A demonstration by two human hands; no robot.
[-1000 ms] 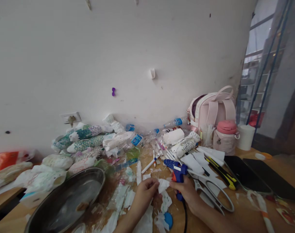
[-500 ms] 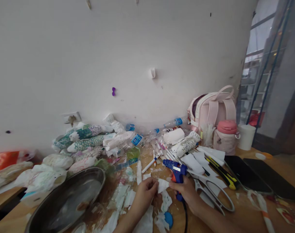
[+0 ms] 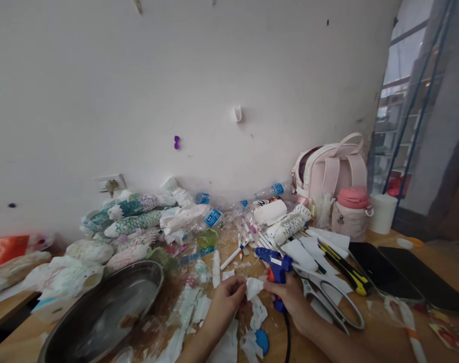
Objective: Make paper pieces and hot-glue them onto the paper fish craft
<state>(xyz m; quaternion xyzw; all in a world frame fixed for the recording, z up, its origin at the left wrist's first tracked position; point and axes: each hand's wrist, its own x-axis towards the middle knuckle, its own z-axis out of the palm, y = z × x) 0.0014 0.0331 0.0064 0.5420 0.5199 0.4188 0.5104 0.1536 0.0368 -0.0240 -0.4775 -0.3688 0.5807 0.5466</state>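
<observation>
My right hand (image 3: 289, 300) is closed around the grip of a blue hot glue gun (image 3: 275, 265), whose nozzle points up and left and whose black cord (image 3: 287, 335) runs toward me. My left hand (image 3: 224, 302) pinches a small white paper scrap (image 3: 253, 287) just left of the gun. Both hands hover low over the wooden table (image 3: 380, 333), above torn white paper bits (image 3: 257, 315) and a blue round lid (image 3: 262, 342).
Large scissors (image 3: 329, 297) lie right of my right hand, with a yellow-black cutter (image 3: 344, 267) and two dark phones (image 3: 403, 277) beyond. A metal pan (image 3: 104, 307) sits at left. Painted paper-wrapped bottles (image 3: 133, 219) pile by the wall. A pink backpack (image 3: 329, 169), pink flask (image 3: 352, 212) and white cup (image 3: 382, 212) stand at back right.
The glue gun has shifted very slightly in my right hand; both hands stay in almost the same place, still holding the gun and the paper scrap.
</observation>
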